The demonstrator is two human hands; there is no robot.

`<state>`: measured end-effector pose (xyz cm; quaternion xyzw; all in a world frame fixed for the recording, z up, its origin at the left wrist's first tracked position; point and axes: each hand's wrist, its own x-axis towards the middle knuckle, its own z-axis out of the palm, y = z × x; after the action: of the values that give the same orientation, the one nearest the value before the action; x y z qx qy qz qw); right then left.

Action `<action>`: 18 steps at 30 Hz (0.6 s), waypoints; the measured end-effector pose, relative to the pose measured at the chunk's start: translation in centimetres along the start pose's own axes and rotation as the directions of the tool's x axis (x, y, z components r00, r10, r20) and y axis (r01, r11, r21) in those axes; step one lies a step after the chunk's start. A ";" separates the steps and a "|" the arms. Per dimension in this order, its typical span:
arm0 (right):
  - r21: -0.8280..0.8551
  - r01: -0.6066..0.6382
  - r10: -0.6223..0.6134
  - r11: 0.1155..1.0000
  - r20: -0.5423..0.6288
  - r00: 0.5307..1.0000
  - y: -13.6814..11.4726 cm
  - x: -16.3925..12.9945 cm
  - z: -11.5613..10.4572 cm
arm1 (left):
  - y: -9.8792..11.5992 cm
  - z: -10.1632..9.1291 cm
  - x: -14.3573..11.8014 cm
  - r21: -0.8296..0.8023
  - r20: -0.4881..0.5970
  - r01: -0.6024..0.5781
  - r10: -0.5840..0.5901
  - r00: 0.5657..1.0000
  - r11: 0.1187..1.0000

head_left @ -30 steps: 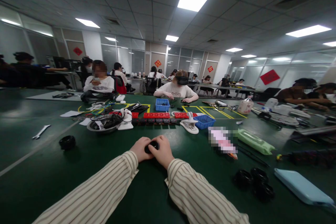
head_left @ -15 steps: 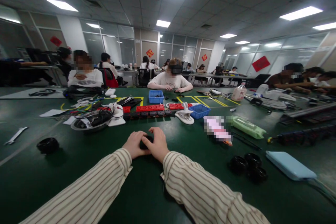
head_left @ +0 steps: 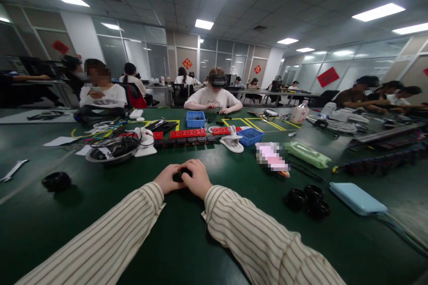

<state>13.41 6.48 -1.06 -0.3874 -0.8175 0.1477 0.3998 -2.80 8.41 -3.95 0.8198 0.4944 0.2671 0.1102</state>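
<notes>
My left hand point(head_left: 169, 177) and my right hand point(head_left: 197, 178) meet on the green table point(head_left: 187, 240), both closed around a small black round part point(head_left: 179, 174) that shows only between the fingers. Striped sleeves cover both forearms. Three more black round parts point(head_left: 309, 198) lie grouped to the right, apart from my hands. Another black round part point(head_left: 56, 181) sits alone at the left.
Ahead lie a metal bowl of cables point(head_left: 112, 151), red and black blocks point(head_left: 189, 133), two blue bins point(head_left: 249, 136), a white clamp point(head_left: 230, 141), a green pouch point(head_left: 309, 154) and a light blue case point(head_left: 357, 197). A wrench point(head_left: 12, 170) lies far left. Several people sit at the tables beyond.
The view has tilted and shifted, so everything sits a little lower-left in frame. My hands stay together on the black part.
</notes>
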 end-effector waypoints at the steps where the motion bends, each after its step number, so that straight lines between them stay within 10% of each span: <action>1: 0.003 0.004 -0.004 1.000 0.003 1.000 -0.1 -0.1 -0.1 | 0.0 0.0 0.0 0.000 0.005 -0.001 0.001 1.000 1.000; 13: -0.088 -0.136 0.128 0.987 -0.088 0.988 -0.1 0.0 0.1 | 3.0 -0.7 -0.4 0.264 -0.044 0.087 -0.078 0.996 0.961; 18: -0.057 -0.026 0.024 0.998 -0.026 0.999 -0.4 0.1 -0.1 | 1.4 -0.4 -0.2 0.113 -0.031 -0.003 0.007 0.999 0.994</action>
<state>13.27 6.28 -0.79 -0.4106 -0.8113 0.1244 0.3971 -2.06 7.47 -3.03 0.8217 0.5083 0.2520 0.0551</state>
